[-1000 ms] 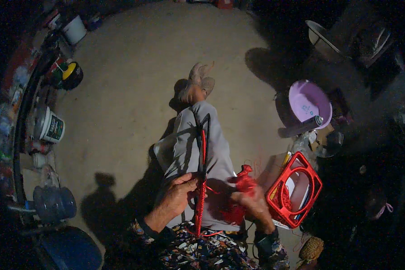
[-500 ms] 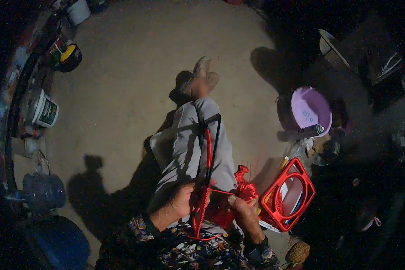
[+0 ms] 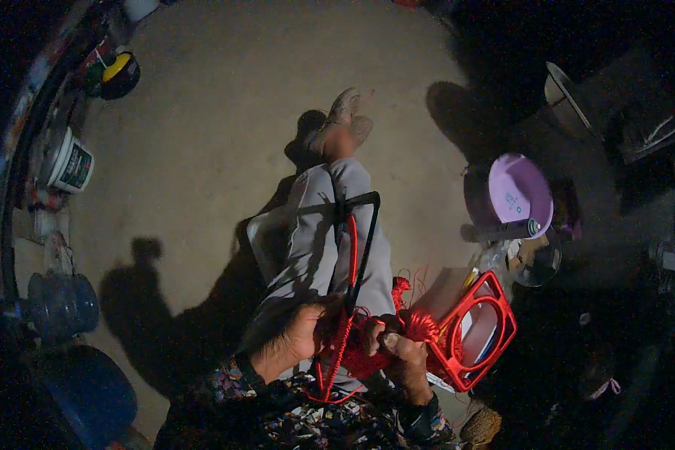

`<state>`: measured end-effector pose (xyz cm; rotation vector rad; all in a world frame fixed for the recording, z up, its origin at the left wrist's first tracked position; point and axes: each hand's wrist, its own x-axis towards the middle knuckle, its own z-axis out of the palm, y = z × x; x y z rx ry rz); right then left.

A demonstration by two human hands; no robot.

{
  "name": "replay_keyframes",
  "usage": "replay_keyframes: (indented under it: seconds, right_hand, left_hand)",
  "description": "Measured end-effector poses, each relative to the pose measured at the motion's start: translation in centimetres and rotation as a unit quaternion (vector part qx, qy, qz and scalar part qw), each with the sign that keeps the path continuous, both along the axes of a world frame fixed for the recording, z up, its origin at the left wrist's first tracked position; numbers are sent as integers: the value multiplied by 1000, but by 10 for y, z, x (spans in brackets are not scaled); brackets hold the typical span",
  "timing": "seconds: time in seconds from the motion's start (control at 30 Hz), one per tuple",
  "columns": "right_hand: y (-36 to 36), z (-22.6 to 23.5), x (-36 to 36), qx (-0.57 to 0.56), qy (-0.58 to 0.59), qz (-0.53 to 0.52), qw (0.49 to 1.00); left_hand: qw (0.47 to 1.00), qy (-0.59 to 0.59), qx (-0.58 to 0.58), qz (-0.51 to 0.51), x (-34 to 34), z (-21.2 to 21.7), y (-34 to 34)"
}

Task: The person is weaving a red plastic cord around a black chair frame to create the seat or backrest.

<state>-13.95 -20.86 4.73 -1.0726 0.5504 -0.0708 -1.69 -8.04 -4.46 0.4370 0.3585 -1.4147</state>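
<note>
Over my lap stands a thin black rectangular frame (image 3: 364,251), one bar of it wound with red cord (image 3: 353,247). My left hand (image 3: 301,335) is closed at the frame's lower part, by the wound bar; its fingertips are largely hidden behind it. Close by on the right, my right hand (image 3: 405,354) pinches red cord with thumb and fingers curled in. A shiny red cord bundle (image 3: 421,327) lies against that hand. More tangled red cord (image 3: 364,364) rests on my lap between the hands.
At my right stands a container with a red openwork side (image 3: 451,365), papers inside. Beyond it are a purple basin (image 3: 519,187) and a dark spray can (image 3: 514,227). Along the left are a white bucket (image 3: 75,166), a clear blue water jug (image 3: 64,306) and a blue tub (image 3: 90,397).
My right hand has come nearer the frame, and the strand stretched between them no longer shows taut. The frame has turned so its top bar shows wider. My left hand keeps its hold.
</note>
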Motion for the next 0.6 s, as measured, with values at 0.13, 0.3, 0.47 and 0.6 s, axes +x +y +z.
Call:
replay_keyframes:
  seconds: [0.13, 0.3, 0.47, 0.6]
  right_hand:
    - [0, -6, -7, 0, 57, -49, 997]
    - [3, 16, -3, 48, 127, -85, 987]
    - [16, 32, -10, -42, 213, -85, 972]
    - [11, 11, -24, 53, 134, -112, 983]
  left_hand:
    - [1000, 2, 31, 1, 1, 12, 0]
    - [995, -94, -15, -30, 10, 26, 6]
    - [991, -128, -31, 4, 9, 26, 2]
    - [991, -120, -33, -38, 10, 21, 1]
